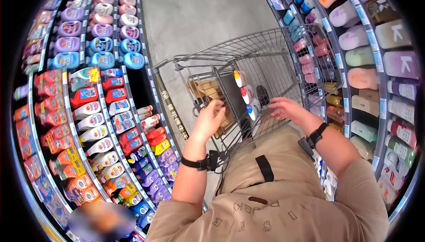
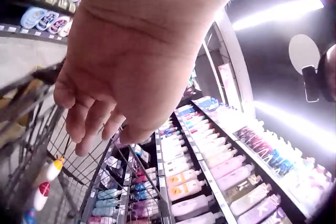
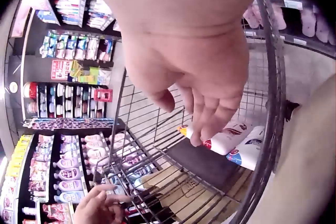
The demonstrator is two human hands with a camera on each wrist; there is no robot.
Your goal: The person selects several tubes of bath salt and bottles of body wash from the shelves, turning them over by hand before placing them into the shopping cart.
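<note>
The labels on the shelf bottles [image 1: 106,109] are too small to read. A blurred patch [image 1: 101,220] covers the lower left shelves. The left hand [image 1: 208,119] hides part of the shopping cart [image 1: 248,51] handle. The cardboard boxes [image 1: 208,92] sit partly behind the cart's wire.

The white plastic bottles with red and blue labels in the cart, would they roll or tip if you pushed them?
Probably. The white plastic bottles with red and blue labels look rounded and smooth, so likely slippery and apt to roll. They lean on the grey wire shopping cart, so a push could topple them.
</note>
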